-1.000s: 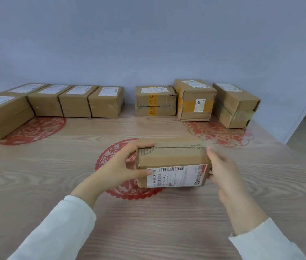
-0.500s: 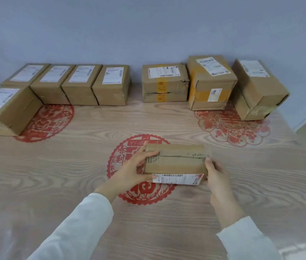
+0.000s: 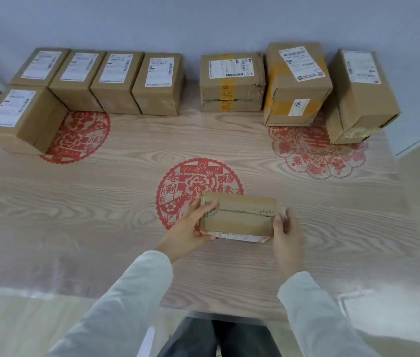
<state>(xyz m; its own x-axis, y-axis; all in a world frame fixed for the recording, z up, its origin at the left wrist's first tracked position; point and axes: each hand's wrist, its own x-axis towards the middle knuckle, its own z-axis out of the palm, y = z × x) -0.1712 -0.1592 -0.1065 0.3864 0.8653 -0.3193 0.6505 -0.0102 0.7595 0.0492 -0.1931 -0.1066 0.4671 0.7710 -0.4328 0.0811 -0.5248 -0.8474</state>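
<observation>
A small cardboard box lies near the middle of the wooden table, partly over a red paper-cut circle. Its taped seam faces up and its white shipping label shows as a thin strip along the near side. My left hand grips the box's left end, thumb on the near side and fingers over the top. My right hand holds the right end, with the thumb against the near corner.
Along the back wall stand several labelled cardboard boxes: a row on the left, one angled at the far left, and three at the right. Red paper-cut circles lie at left and right. The table's near edge is by my legs.
The view has tilted further down and now looks from higher up. The held box has tipped so its label side faces me less, and it sits lower toward the table.
</observation>
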